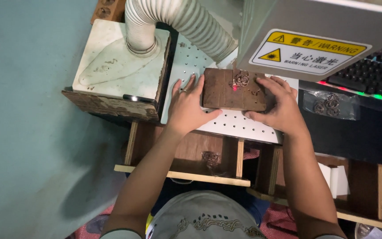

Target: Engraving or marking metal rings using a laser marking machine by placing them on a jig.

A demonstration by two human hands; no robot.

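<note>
A dark wooden block (226, 90) lies flat on a white perforated metal plate (186, 57). My left hand (186, 108) grips the block's left edge, with the thumb under its front corner. My right hand (277, 104) holds the block's right end, fingers over the top. A small bunch of metal rings (242, 79) rests on the block near its far edge, with a red light dot (234, 87) just beside them. The grey machine head (315, 37) with a yellow warning label hangs directly above.
A white ribbed hose (177, 17) runs into a white box (120, 64) at the left. A clear bag of metal rings (330, 104) lies to the right, before a backlit keyboard (368, 77). Wooden shelf rails (186, 176) sit below, with another bag of rings (211, 158).
</note>
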